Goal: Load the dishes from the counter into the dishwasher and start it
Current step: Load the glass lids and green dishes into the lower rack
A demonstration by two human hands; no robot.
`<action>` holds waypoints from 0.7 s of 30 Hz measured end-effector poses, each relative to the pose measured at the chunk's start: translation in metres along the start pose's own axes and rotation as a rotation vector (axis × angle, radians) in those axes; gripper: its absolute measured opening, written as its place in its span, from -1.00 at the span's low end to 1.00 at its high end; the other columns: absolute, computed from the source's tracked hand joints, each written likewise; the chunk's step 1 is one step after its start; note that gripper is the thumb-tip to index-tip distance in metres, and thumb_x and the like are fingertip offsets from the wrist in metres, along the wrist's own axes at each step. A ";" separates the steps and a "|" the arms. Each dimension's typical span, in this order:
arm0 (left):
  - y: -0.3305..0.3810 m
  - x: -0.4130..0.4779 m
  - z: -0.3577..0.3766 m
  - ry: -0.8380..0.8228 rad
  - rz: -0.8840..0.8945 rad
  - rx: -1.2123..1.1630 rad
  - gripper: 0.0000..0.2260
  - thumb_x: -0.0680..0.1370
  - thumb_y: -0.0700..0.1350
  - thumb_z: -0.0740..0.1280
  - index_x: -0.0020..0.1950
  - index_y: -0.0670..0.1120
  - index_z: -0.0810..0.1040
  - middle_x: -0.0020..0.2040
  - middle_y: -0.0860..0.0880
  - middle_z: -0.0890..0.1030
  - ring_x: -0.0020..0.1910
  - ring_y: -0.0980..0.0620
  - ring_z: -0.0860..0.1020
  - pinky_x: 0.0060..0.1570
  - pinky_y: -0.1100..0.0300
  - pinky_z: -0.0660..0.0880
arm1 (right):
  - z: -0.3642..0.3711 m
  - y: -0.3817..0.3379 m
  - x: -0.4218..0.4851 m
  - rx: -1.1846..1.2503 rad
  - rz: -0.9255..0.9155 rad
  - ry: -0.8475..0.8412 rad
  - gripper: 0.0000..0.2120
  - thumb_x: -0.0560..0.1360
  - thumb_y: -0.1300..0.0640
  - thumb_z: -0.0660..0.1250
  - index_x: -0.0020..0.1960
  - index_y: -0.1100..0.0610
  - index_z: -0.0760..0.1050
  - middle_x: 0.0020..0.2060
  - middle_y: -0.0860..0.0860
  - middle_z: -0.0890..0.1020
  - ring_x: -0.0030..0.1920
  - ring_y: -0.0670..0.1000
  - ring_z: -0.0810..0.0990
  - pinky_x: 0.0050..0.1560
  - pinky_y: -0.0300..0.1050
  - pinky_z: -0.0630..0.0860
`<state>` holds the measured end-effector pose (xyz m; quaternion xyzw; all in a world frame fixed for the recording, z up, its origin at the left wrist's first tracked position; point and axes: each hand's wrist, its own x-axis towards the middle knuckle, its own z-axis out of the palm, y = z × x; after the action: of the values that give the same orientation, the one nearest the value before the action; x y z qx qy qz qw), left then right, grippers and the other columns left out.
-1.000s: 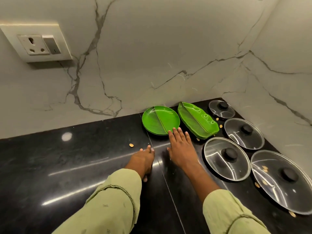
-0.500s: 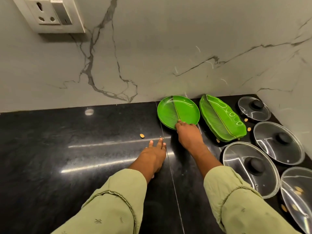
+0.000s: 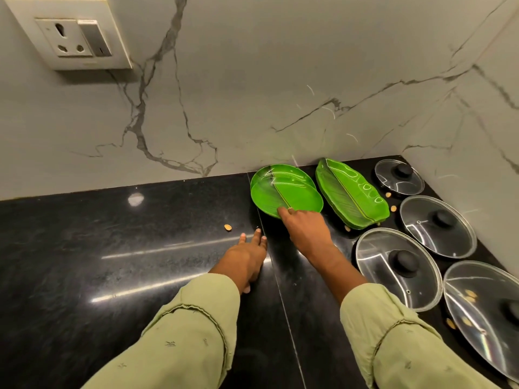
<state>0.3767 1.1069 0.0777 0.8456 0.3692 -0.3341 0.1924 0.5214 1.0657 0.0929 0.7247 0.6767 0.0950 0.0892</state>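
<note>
The left hand (image 3: 250,256) lies flat on the black counter (image 3: 112,248), fingers straight and close together. Just past it, the right hand (image 3: 304,228) pinches the near edge of the round green plate (image 3: 289,192), which sits by the wall (image 3: 252,108).

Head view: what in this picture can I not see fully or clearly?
- Dishwasher: outside the head view entirely.
- Largest glass lid: cut off by the right edge.
- Right hand: fingers hidden under the round green plate it pinches; only the thumb shows on top.
- Second green plate beneath: mostly covered by the upper one.
- Tan bits on the counter: too small to identify.
</note>
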 end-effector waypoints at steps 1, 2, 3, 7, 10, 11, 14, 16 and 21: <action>0.000 0.000 0.001 0.004 0.003 0.009 0.18 0.37 -0.28 0.58 0.59 -0.11 -0.33 0.58 -0.03 -0.38 0.58 -0.22 -0.20 0.49 -0.09 0.20 | -0.001 0.000 -0.005 0.005 0.020 0.025 -0.69 0.21 0.31 0.50 -0.09 0.13 0.54 -0.36 0.05 0.63 -0.37 0.11 0.65 -0.48 -0.15 0.33; 0.000 0.001 0.001 0.011 0.004 0.018 0.18 0.36 -0.27 0.59 0.59 -0.12 -0.32 0.58 -0.04 -0.37 0.58 -0.23 -0.19 0.49 -0.09 0.21 | 0.001 -0.001 -0.010 0.018 0.035 0.040 -0.71 0.19 0.30 0.51 -0.13 0.14 0.55 -0.34 0.07 0.64 -0.33 0.12 0.66 -0.45 -0.13 0.41; 0.000 0.000 0.002 0.016 0.008 0.025 0.18 0.36 -0.26 0.59 0.59 -0.12 -0.31 0.58 -0.05 -0.36 0.58 -0.24 -0.18 0.49 -0.10 0.21 | 0.004 -0.002 -0.016 0.031 0.045 0.052 -0.73 0.20 0.30 0.51 -0.13 0.16 0.57 -0.28 0.10 0.68 -0.25 0.13 0.68 -0.39 -0.10 0.50; -0.001 -0.004 0.001 0.044 0.016 0.025 0.17 0.36 -0.24 0.59 0.60 -0.13 -0.29 0.60 -0.06 -0.33 0.59 -0.24 -0.15 0.50 -0.11 0.17 | 0.014 -0.009 -0.049 0.075 0.068 0.125 -0.68 0.36 0.23 0.23 0.03 0.22 0.64 0.02 0.17 0.70 0.02 0.18 0.69 -0.24 -0.01 0.60; -0.005 -0.009 0.001 0.072 0.042 0.029 0.18 0.35 -0.22 0.61 0.61 -0.12 -0.26 0.61 -0.07 -0.30 0.59 -0.23 -0.13 0.52 -0.11 0.13 | 0.017 -0.018 -0.076 0.065 0.079 0.205 -0.56 0.38 0.21 0.06 0.05 0.21 0.65 0.05 0.16 0.69 0.04 0.18 0.69 -0.26 -0.02 0.60; -0.007 -0.012 0.001 0.094 0.053 0.043 0.17 0.34 -0.22 0.61 0.62 -0.12 -0.24 0.61 -0.09 -0.28 0.59 -0.23 -0.13 0.52 -0.11 0.12 | 0.015 -0.021 -0.087 0.059 0.091 0.230 -0.56 0.37 0.21 0.07 0.04 0.21 0.66 0.05 0.16 0.69 0.04 0.18 0.69 -0.26 -0.02 0.59; -0.011 -0.024 0.009 0.236 0.083 0.120 0.16 0.34 -0.16 0.62 0.63 -0.11 -0.19 0.62 -0.12 -0.25 0.59 -0.25 -0.11 0.52 -0.15 0.06 | 0.011 -0.030 -0.118 0.038 0.128 0.280 -0.61 0.39 0.22 0.10 0.01 0.21 0.67 0.01 0.15 0.70 0.05 0.17 0.68 -0.19 -0.02 0.61; -0.009 -0.039 0.022 0.367 0.107 0.198 0.07 0.43 -0.10 0.55 0.63 -0.11 -0.20 0.62 -0.12 -0.25 0.60 -0.22 -0.10 0.53 -0.15 -0.01 | 0.004 -0.035 -0.136 0.022 0.166 0.281 -0.64 0.42 0.22 0.13 0.00 0.20 0.67 0.01 0.14 0.70 0.06 0.18 0.68 -0.09 0.03 0.62; -0.015 -0.076 0.065 0.489 0.128 0.096 -0.18 0.60 0.07 0.30 0.63 -0.06 -0.20 0.61 -0.07 -0.29 0.60 -0.16 -0.13 0.53 -0.17 -0.09 | -0.007 -0.049 -0.179 0.018 0.247 0.310 -0.63 0.41 0.23 0.12 0.02 0.23 0.66 0.00 0.17 0.70 0.01 0.18 0.70 -0.08 0.05 0.64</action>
<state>0.3003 1.0420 0.0847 0.9310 0.3342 -0.1242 0.0780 0.4606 0.8905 0.0835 0.7796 0.5893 0.2094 -0.0348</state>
